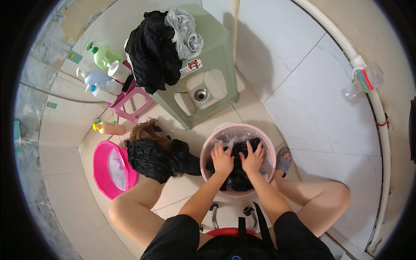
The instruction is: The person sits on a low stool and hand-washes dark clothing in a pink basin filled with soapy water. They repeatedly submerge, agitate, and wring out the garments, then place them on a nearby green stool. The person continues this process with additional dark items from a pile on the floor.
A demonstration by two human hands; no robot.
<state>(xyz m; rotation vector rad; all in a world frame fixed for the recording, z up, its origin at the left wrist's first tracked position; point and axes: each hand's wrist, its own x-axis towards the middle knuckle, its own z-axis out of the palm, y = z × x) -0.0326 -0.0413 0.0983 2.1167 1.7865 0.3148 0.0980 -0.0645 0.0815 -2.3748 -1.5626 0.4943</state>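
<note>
A pale pink plastic basin (205, 143) stands on the floor in front of me, with sudsy water and a wet black garment (240, 180) in it. My left hand (223, 159) rests on the garment at the basin's left side, fingers spread, pointing away from me. Beside it, my right hand (253, 158) presses on the same garment, its fingers also apart. Neither hand plainly grasps the cloth. Left of the basin lies a heap of black clothes (151, 159) with a sheer brown ruffled fabric (144, 130) on top.
A bright pink basin (104, 169) with sudsy water is at far left. A green plastic stool (211, 32) holds black clothing (152, 52) and a whitish mesh cloth (186, 32). Pump bottles (105, 57) crowd a pink stool (133, 104). A floor drain (201, 95) shows beneath the green stool.
</note>
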